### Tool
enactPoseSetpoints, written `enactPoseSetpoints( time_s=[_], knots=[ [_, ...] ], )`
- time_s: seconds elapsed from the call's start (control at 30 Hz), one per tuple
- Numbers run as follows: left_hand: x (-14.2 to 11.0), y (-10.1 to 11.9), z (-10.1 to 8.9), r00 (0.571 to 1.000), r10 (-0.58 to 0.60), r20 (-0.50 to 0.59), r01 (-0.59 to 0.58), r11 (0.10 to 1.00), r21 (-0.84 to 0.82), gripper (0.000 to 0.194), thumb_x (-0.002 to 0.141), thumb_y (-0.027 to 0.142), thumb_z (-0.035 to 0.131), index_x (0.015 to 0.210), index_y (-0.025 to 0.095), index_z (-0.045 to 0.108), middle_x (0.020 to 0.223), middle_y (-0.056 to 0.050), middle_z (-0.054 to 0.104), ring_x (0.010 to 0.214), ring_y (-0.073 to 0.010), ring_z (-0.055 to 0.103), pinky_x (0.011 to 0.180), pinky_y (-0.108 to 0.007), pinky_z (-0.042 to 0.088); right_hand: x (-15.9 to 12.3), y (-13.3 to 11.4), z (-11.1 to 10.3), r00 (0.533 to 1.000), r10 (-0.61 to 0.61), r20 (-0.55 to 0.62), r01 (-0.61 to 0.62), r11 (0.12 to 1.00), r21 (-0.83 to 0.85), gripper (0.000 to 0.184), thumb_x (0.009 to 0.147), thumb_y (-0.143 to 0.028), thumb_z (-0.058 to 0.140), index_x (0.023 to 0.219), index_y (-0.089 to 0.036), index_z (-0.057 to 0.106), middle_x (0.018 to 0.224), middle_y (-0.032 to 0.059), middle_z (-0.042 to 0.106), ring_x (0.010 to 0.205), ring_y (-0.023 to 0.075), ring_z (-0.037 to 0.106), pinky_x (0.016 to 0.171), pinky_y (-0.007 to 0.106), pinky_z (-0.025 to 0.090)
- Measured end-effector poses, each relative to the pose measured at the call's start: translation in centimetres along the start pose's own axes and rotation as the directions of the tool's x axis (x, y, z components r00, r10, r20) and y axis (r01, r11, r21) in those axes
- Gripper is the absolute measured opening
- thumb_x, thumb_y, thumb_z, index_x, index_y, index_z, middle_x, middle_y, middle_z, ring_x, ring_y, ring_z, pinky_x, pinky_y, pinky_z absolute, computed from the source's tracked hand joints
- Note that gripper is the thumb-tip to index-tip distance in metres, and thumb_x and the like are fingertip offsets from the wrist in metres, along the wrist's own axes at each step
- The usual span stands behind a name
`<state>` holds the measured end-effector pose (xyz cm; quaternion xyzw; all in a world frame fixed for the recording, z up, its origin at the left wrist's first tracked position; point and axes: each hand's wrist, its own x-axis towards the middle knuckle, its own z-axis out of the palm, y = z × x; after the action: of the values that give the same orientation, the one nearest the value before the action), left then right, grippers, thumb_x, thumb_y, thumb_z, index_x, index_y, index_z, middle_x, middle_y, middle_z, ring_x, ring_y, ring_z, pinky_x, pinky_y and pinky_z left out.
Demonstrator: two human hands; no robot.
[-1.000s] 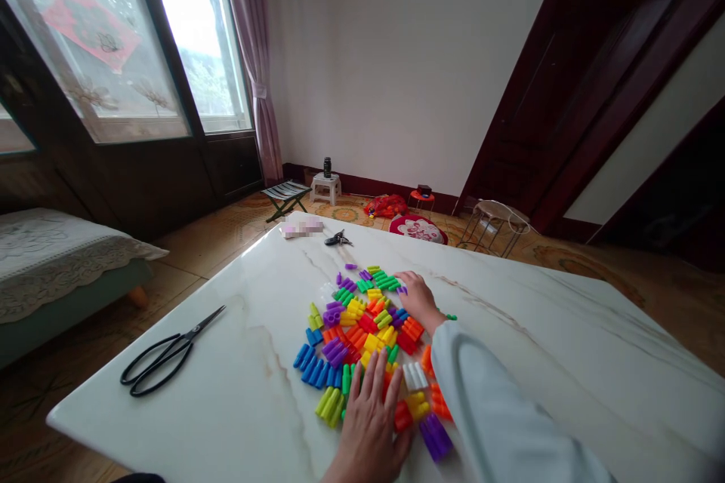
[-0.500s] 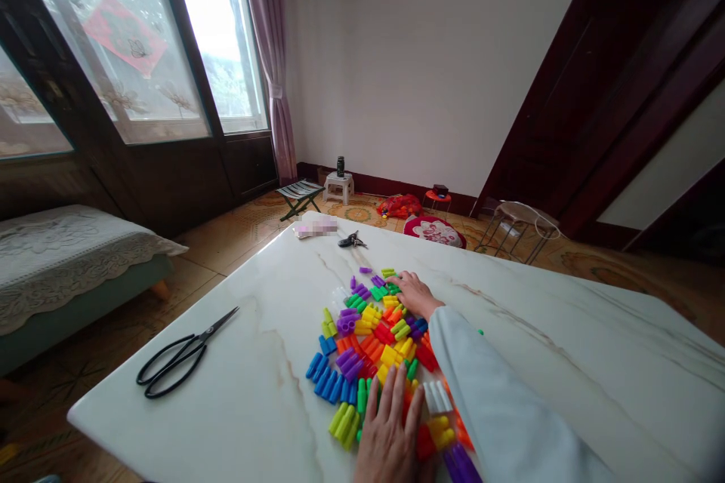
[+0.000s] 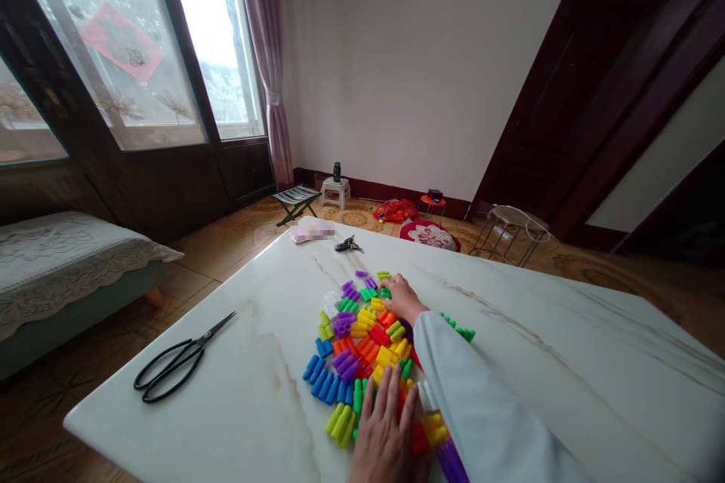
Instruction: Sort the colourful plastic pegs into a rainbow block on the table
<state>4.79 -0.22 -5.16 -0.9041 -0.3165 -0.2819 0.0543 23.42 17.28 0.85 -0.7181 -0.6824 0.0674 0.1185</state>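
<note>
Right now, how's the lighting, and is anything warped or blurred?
Head view: the window glares nearly white, the dark red door sits dim; head view: the door frame leans, perhaps lens distortion or camera tilt; head view: pixelated blur hides part of the pink item.

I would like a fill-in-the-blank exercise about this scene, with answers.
1. The scissors lie to the ____ of the toy pieces.
2. The leftmost pieces are coloured ____.
3. The right hand is ____ from the camera than the left hand.
4. The stool under the dark bottle is coloured ____.

Missing words: left; blue; farther; white.
</note>
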Motion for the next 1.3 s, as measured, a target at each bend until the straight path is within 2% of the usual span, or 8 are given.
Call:
enactPoseSetpoints(
  time_s=[0.23, 0.33, 0.4, 0.5, 0.67, 0.87, 1.07, 1.3],
  knots=[
    [-0.1, 0.5, -1.7, 0.999, -0.033, 0.019, 0.035, 0.994, -0.104, 0.069, 0.082, 0.043, 0.055, 0.144, 0.02, 0.034, 0.152, -0.012, 0.029, 0.139, -0.0318, 0.026, 0.11, -0.051, 0.026, -5.9, -1.2, -2.1, 0.954, 0.095, -0.285, 0.009, 0.94, 0.341, 0.041, 0.081, -0.019, 0.046, 0.119, -0.02, 0.059, 0.109, 0.0074, 0.059, 0.105, 0.0202, 0.052, 0.095, 0.032, 0.041],
    [-0.1, 0.6, -2.1, 0.999, -0.047, 0.022, 0.05, 0.985, -0.165, 0.066, 0.085, 0.043, 0.053, 0.144, 0.019, 0.034, 0.153, -0.014, 0.027, 0.14, -0.0316, 0.026, 0.111, -0.052, 0.026, -12.4, -1.9, -2.1, 0.888, 0.412, -0.206, 0.031, 0.393, 0.919, 0.037, 0.082, -0.037, 0.047, 0.111, -0.019, 0.062, 0.1, 0.0064, 0.066, 0.088, 0.0212, 0.061, 0.07, 0.032, 0.051],
    [-0.1, 0.6, -2.2, 0.998, -0.051, 0.039, 0.058, 0.978, -0.2, 0.065, 0.086, 0.043, 0.052, 0.144, 0.018, 0.035, 0.153, -0.015, 0.027, 0.14, -0.0312, 0.026, 0.111, -0.052, 0.025, -17.4, -2.6, -1.5, 0.845, 0.534, -0.024, 0.017, 0.019, 1.0, 0.038, 0.076, -0.044, 0.058, 0.104, -0.019, 0.062, 0.091, 0.0064, 0.068, 0.076, 0.0208, 0.062, 0.057, 0.029, 0.05],
    [0.1, 0.5, -2.2, 0.997, -0.052, 0.05, 0.062, 0.971, -0.232, 0.061, 0.087, 0.038, 0.052, 0.142, 0.017, 0.036, 0.152, -0.015, 0.027, 0.14, -0.031, 0.025, 0.111, -0.052, 0.026, -23.9, -3.8, -0.2, 0.842, 0.531, 0.097, -0.008, -0.169, 0.986, 0.042, 0.072, -0.045, 0.07, 0.104, -0.019, 0.061, 0.09, 0.0065, 0.068, 0.071, 0.0189, 0.063, 0.05, 0.024, 0.047],
    [0.1, 0.4, -3.0, 0.999, 0.031, 0.018, -0.024, 0.951, -0.307, 0.046, 0.092, 0.02, 0.04, 0.137, 0.016, 0.042, 0.149, -0.014, 0.034, 0.14, -0.0252, 0.027, 0.112, -0.048, 0.026, -28.8, -4.5, 1.7, 0.802, 0.597, 0.002, -0.003, 0.001, 1.0, 0.042, 0.078, -0.056, 0.064, 0.096, -0.018, 0.062, 0.065, -0.0005, 0.061, 0.047, 0.0112, 0.05, 0.038, 0.02, 0.036],
    [-0.6, 0.7, -4.9, 0.984, 0.171, 0.045, -0.122, 0.843, -0.524, 0.057, 0.093, 0.042, 0.044, 0.143, 0.02, 0.032, 0.146, -0.014, 0.038, 0.135, -0.0268, 0.035, 0.109, -0.047, 0.032, -29.0, -3.8, 2.7, 0.71, 0.653, -0.264, -0.036, 0.408, 0.912, 0.052, 0.08, -0.065, 0.053, 0.09, -0.016, 0.067, 0.089, 0.0082, 0.069, 0.085, 0.0228, 0.062, 0.075, 0.031, 0.05],
    [-1.6, 3.1, -4.4, 0.984, 0.004, 0.175, 0.127, 0.672, -0.73, 0.06, 0.09, 0.048, 0.048, 0.142, 0.02, 0.037, 0.125, -0.014, 0.058, 0.096, -0.0207, 0.062, 0.088, -0.037, 0.051, -29.9, -4.4, 4.0, 0.779, 0.544, -0.312, -0.061, 0.561, 0.825, 0.046, 0.091, -0.058, 0.039, 0.087, -0.02, 0.063, 0.086, 0.0078, 0.069, 0.078, 0.0217, 0.064, 0.071, 0.029, 0.049],
    [-2.3, 4.3, -3.1, 0.908, -0.275, 0.314, 0.396, 0.324, -0.859, 0.031, 0.084, 0.039, 0.058, 0.105, 0.016, 0.061, 0.069, 0.0, 0.061, 0.053, -0.0103, 0.051, 0.05, -0.02, 0.043, -30.0, -5.1, 3.8, 0.851, 0.403, -0.336, -0.139, 0.791, 0.596, 0.036, 0.093, -0.049, 0.036, 0.099, -0.022, 0.059, 0.082, 0.0057, 0.07, 0.073, 0.0228, 0.067, 0.064, 0.027, 0.046]
  ],
)
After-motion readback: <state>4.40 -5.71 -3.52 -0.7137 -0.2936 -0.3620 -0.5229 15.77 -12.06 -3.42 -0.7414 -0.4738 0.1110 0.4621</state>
